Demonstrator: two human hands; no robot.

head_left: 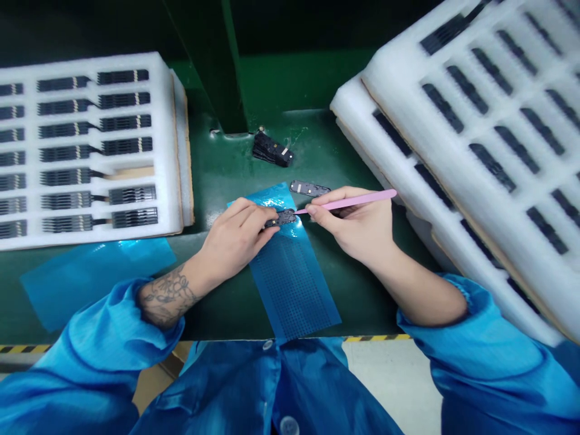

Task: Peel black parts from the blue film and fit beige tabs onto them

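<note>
At the far left, a white foam tray [170,145] lies flat on the green bench [222,317], its slots filled with rows of black strips [66,153]. A loose piece of blue film [86,284] lies on the bench in front of the tray, partly under the blue sleeve [104,338] of the left arm. The left hand [235,238] is closed, thumb and fingers gripping a small dark part [283,217] that sits over the top of a gridded blue sheet [290,284]. The right hand [348,226] is pinched firmly around pink tweezers [348,202], their tip touching the part (the exact contact is too small to make out). Just above lies a flat dark strip [310,188], and farther up a black stack [272,150] sits near a green post [203,60]. At the far right, tilted foam trays [475,142] lean over the bench.
</note>
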